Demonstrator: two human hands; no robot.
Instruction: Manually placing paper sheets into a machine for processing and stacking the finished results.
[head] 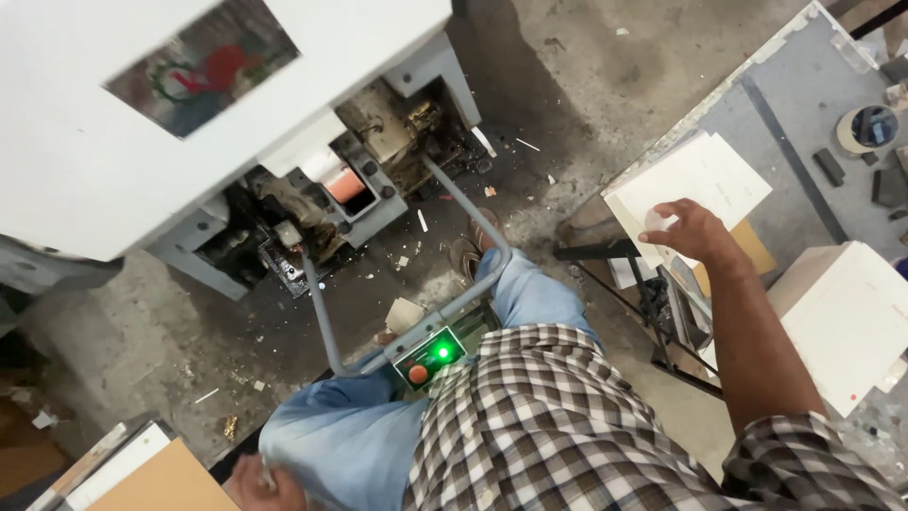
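Our right hand (689,230) reaches out to the right, its grip loosely curled with the fingertips pressing on the near corner of the top sheet in a stack of white paperboard sheets (695,180); we cannot tell whether the thumb has caught the edge or only rests on it. The stack is flat, off-white and rectangular, lying on a grey worktop (785,114) with its long axis slanting from lower left up to upper right, one corner overhanging the worktop edge towards us. A tan sheet (752,241) peeks out beneath it.

Our left hand (260,484) sits low at the bottom edge, its grip closed on something small and pale beside our knee; the view there is too cropped to say what it is.

We count two white stacks on the right: the one under our fingers and a second white stack (846,322) nearer us, well apart from the first. A roll of tape (865,128) lies further along the worktop.

Between our knees stands a control box (432,358) with one lit green button and one red button, fixed to a grey tubular guard bar (463,203) that runs to the white machine (142,114) ahead. Paper scraps litter the concrete floor (567,76).
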